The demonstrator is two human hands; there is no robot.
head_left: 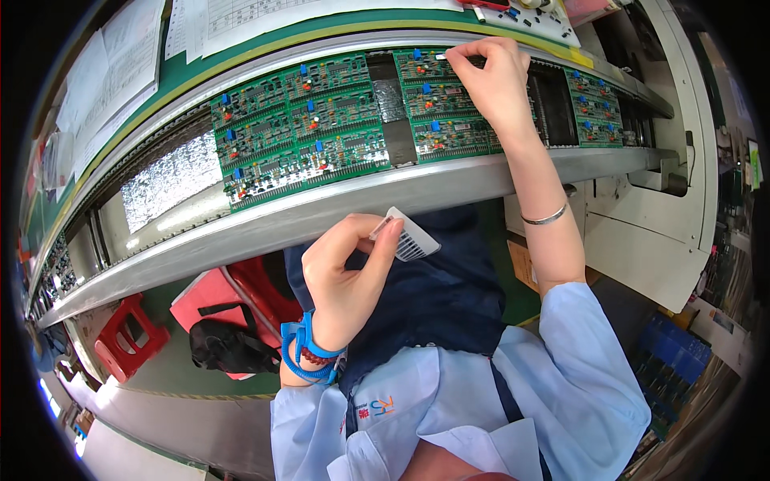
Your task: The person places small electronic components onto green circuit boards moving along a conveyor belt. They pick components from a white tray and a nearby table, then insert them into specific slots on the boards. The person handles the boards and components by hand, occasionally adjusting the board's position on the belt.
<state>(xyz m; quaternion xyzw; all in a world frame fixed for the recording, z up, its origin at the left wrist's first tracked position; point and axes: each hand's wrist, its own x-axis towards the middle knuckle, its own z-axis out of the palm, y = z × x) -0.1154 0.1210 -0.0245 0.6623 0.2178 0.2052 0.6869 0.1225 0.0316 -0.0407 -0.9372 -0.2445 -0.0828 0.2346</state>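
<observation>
My left hand (345, 268), a blue wrist strap (309, 346) on its wrist, is closed in a pinch on a small white sheet of labels (415, 242) with dark rows. It is in front of the near metal rail. My right hand (496, 80) is reaching over a green circuit board panel (429, 96), thumb and forefinger pinched on a small white label (442, 57) at the panel's far edge. My fingers partly hide that label. Left of it lies another board panel (301, 128) with blue, red and orange parts.
The panels sit between a near metal rail (321, 200) and a far rail (337, 46) of a conveyor. A third panel (592, 108) lies right, beside a white machine housing (674, 232). Printed papers (265, 20) lie beyond the far rail. A red stool (131, 337) and black bag (228, 345) are below left.
</observation>
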